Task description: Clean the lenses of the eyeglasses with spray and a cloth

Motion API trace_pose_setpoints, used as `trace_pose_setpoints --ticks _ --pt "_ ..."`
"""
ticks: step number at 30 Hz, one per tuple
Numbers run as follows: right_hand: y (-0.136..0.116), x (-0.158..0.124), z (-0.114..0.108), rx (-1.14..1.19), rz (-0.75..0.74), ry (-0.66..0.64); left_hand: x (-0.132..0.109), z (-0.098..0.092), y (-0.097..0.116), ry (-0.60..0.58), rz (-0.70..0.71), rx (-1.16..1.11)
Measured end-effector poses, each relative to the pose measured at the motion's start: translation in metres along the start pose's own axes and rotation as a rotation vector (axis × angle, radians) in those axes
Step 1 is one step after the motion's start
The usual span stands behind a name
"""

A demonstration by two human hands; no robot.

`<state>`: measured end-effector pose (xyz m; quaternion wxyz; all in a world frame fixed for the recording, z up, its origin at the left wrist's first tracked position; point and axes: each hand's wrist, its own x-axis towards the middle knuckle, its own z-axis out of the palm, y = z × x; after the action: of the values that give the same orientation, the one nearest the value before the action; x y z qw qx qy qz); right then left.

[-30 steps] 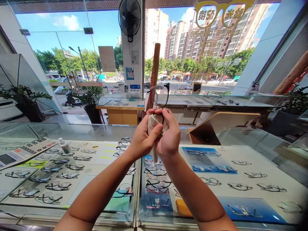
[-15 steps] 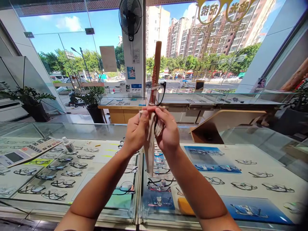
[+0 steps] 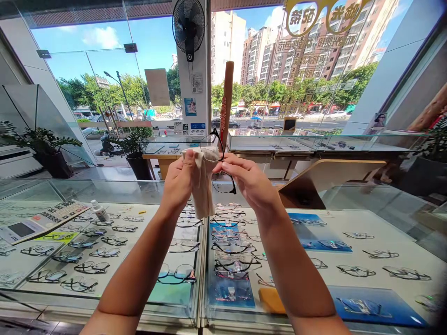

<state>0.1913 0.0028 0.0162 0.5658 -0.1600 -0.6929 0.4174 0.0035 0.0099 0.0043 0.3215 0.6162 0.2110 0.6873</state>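
Observation:
I hold a pair of black-rimmed glasses (image 3: 222, 179) up at chest height over a glass display counter (image 3: 104, 186). My right hand (image 3: 249, 181) pinches the frame at its middle, fingers closed on it. My left hand (image 3: 181, 179) is closed round a beige cleaning cloth (image 3: 204, 186), which is pressed against the upper lens and hangs down below the hand. The lower lens is bare and faces me.
Under the counter glass lie several rows of glasses (image 3: 226, 251) on white and blue mats. A calculator (image 3: 38, 221) and a small white bottle (image 3: 99, 211) rest on the counter at the left. A wooden stand (image 3: 324, 179) sits at the right; a fan (image 3: 188, 23) hangs ahead.
The glasses have been turned so that a lens hangs free below my hands. The cloth has shifted left with my left hand, and my hands have moved apart and slightly up.

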Motion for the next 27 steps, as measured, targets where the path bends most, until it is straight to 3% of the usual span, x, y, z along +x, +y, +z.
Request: trace_pose_setpoints --ticks 6,17,27 --pt "0.0 0.001 0.0 -0.034 0.049 -0.085 -0.001 -0.001 0.005 -0.052 -0.039 0.029" --pt "-0.002 0.0 -0.001 0.011 0.071 -0.137 -0.001 -0.008 0.012 -0.159 0.025 0.103" --pt "0.002 0.0 0.002 0.095 0.097 -0.236 -0.008 0.009 0.006 -0.032 0.101 0.042"
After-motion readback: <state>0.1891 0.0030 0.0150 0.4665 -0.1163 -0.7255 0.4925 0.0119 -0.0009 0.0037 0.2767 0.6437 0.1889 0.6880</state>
